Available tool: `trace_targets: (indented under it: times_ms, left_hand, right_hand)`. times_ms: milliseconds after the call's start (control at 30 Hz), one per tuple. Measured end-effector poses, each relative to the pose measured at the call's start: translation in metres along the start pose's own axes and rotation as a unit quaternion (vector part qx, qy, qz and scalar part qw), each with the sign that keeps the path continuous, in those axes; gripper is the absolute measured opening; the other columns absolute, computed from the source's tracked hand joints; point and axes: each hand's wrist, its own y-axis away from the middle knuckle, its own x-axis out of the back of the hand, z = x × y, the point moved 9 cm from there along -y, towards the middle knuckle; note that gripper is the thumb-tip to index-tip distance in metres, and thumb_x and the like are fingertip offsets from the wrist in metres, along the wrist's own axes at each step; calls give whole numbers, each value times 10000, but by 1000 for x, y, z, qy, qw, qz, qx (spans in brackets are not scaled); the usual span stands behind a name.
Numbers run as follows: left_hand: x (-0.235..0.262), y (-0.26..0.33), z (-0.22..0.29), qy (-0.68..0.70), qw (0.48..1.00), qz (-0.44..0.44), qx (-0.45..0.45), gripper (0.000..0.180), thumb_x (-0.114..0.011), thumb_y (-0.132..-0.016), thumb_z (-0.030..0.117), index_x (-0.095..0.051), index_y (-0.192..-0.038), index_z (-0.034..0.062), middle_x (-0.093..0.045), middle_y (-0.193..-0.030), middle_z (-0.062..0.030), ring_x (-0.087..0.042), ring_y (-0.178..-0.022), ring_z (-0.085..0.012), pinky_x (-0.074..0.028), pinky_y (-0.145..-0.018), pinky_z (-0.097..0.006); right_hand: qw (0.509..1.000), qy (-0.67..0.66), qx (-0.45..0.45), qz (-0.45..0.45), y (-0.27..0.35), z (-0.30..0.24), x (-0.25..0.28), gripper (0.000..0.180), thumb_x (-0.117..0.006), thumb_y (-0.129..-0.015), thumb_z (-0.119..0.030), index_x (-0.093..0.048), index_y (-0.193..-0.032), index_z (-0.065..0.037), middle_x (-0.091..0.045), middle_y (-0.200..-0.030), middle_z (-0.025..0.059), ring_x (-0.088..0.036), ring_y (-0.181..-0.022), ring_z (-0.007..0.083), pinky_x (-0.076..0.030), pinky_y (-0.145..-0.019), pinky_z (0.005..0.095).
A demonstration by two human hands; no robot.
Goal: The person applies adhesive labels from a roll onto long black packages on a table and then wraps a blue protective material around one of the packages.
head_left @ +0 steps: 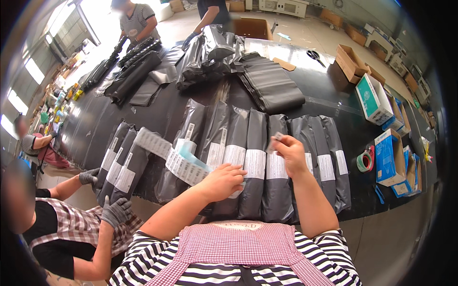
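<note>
A row of long grey plastic-wrapped packages (255, 195) lies side by side before me, each with a white label around its middle. My left hand (224, 181) is closed on a strip of barcode labels (183, 167), above the middle packages. The strip trails left in a loose loop, its pale blue backing partly showing; a short end pokes out below the fingers. My right hand (292, 153) pinches a small barcode sticker (275, 140) between thumb and fingertips, over the packages right of centre. Some packages carry a small barcode sticker near the top.
At left, a co-worker's gloved hands (116, 212) touch three more labelled packages (125, 167). Grey bags (269, 86) are piled across the black table (324, 102), with two people beyond. Tape rolls (365, 161), scissors (315, 56), blue boxes (389, 157) and a cardboard box (350, 64) are at right.
</note>
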Motion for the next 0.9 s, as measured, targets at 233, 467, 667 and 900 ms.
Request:
trace_targets:
  times_ms: [233,467,667,900]
  left_hand:
    - [-40,0,-16,66,995,-61,42,179,-694,-898,231,-637,-905,61,-509,-1508,-57,-326,-1492,-286,-157,-1244,-561]
    - [-52,2,-22,88,994,-59,35,177,-696,-889,225,-647,-905,56,-486,-1523,-78,-317,-1494,-307,-142,-1246,-572]
    - [-58,1,-24,92,995,-43,17,199,-678,-895,235,-660,-946,43,-477,-1527,-86,-321,-1493,-306,-142,-1245,-578]
    - [-68,1,-28,72,996,-51,21,208,-683,-911,259,-657,-989,69,-488,-1524,-74,-305,-1501,-290,-121,-1248,-574]
  right_hand:
    - [990,-12,-81,-118,-69,65,-82,847,-777,-810,18,-335,-1530,-37,-664,-867,32,-623,-748,102,-504,-672,244]
    - [984,165,-16,-59,-95,87,-89,856,-757,-759,1,-346,-1509,17,-690,-884,68,-641,-753,132,-527,-669,271]
    - [974,224,10,-42,-90,86,-89,802,-750,-800,26,-354,-1497,20,-685,-842,58,-631,-722,109,-520,-645,263]
    - [958,278,57,-35,-88,89,-91,803,-758,-752,-52,-401,-1471,-11,-711,-834,104,-689,-781,195,-551,-768,324]
